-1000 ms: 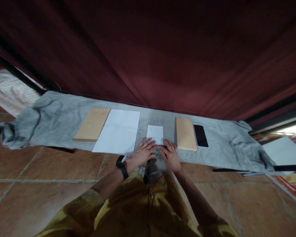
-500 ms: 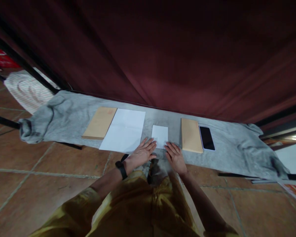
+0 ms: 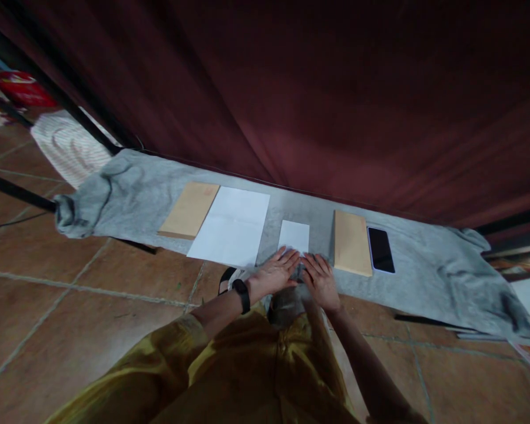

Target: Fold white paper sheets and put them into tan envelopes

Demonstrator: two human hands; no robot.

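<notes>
A small folded sheet of white paper [image 3: 294, 235] lies flat on the grey cloth in front of me. My left hand [image 3: 278, 272] rests palm down on its near edge, fingers stretched out flat. On the same edge, at the right corner, lies my right hand [image 3: 321, 281], also flat with its fingers extended. The fingertips of both hands nearly meet there and cover that edge. To the left is a large white sheet [image 3: 233, 224], beside a stack of brown envelopes [image 3: 192, 207]. Right of my hands sits another brown envelope stack [image 3: 352, 244].
A phone [image 3: 381, 249] with a dark screen lies beside the right stack. Grey cloth [image 3: 428, 271] covers the narrow bench. Behind it hangs a dark red curtain [image 3: 291, 118]. A striped cloth [image 3: 73, 147] and dark metal bars [image 3: 17, 189] are at the left.
My left hand has slid right along the paper's near edge, closing the gap to my right hand. The whole view has shifted and tilted slightly.
</notes>
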